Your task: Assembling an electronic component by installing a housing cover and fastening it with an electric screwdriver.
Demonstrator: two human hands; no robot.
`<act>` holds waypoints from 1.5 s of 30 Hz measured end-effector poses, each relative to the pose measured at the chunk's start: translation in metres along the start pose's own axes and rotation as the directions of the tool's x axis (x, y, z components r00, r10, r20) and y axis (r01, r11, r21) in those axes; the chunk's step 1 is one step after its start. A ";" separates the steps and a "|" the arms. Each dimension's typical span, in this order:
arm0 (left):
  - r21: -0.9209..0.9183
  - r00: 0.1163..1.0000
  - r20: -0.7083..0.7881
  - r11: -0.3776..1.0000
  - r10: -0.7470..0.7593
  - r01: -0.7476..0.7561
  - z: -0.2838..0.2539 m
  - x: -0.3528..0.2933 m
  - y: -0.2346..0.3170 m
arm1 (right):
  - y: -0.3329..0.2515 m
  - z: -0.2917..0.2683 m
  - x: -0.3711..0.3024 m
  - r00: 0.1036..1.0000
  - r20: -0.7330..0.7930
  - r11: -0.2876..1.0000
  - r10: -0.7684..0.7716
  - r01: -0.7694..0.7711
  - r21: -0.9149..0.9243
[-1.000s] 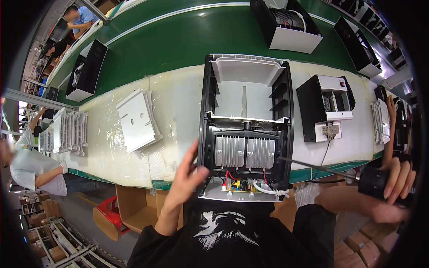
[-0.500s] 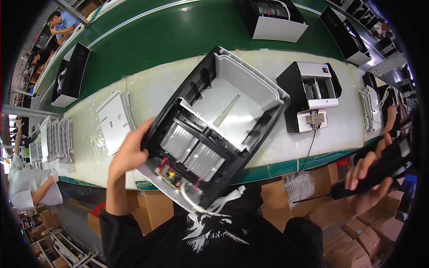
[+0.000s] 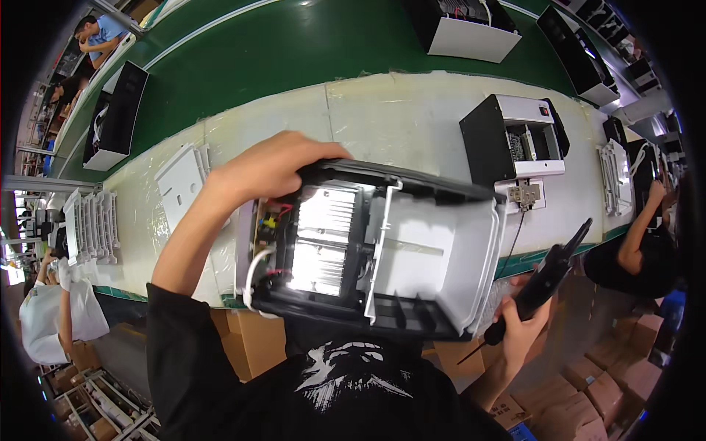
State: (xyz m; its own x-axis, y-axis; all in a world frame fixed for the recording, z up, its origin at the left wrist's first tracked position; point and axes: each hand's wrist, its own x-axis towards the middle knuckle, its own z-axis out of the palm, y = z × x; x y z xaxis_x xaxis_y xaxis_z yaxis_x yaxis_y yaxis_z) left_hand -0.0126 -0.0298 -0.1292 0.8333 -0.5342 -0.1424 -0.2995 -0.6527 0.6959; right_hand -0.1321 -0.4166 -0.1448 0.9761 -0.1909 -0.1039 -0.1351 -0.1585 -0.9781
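Note:
My left hand (image 3: 268,167) is closed on the far rim of an open appliance housing (image 3: 412,235), black outside with a white hollow at its right end. Bright metal fins (image 3: 320,242) fill its left half. Beside them, at the left end, sit a small circuit board with coloured wires (image 3: 266,220) and a looped white cable (image 3: 254,275). The housing is over the table's near edge; whether it rests there I cannot tell. To its right, my right hand (image 3: 523,323) grips a black electric screwdriver (image 3: 540,290), its thin bit pointing down and left.
A black-and-white unit (image 3: 507,140) stands on the table (image 3: 397,110) at right, with a metal block (image 3: 526,195) and cord before it. White panels (image 3: 180,184) lie at left. More units (image 3: 471,37) sit on the green belt (image 3: 294,59). Cardboard boxes (image 3: 257,338) are below; co-workers flank me.
The housing has turned, its fins now at left and its white hollow at right. My left hand has shifted to its far rim. My right hand has brought the screwdriver left, closer to the housing.

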 end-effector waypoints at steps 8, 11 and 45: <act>0.418 0.911 0.198 0.809 0.362 -0.413 0.012 0.112 0.017 | 0.029 -0.003 -0.015 0.993 -0.010 0.993 -0.119 0.119 -0.018; 0.541 0.845 0.158 0.671 0.511 -0.507 0.013 0.147 0.011 | 0.040 -0.007 -0.021 0.993 0.076 0.993 -0.092 0.098 -0.071; -0.674 0.658 -0.408 0.695 -0.633 0.251 0.100 -0.044 0.035 | -0.063 -0.042 0.112 0.465 -0.193 0.368 -0.864 0.846 0.386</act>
State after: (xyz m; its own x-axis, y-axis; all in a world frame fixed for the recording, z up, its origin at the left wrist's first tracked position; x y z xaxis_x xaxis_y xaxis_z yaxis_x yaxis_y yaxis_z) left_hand -0.1063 -0.0832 -0.1693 0.9276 0.2803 -0.2470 0.3137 -0.2255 0.9224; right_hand -0.0210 -0.4687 -0.0875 0.5374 -0.1392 0.8318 0.8415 0.1545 -0.5178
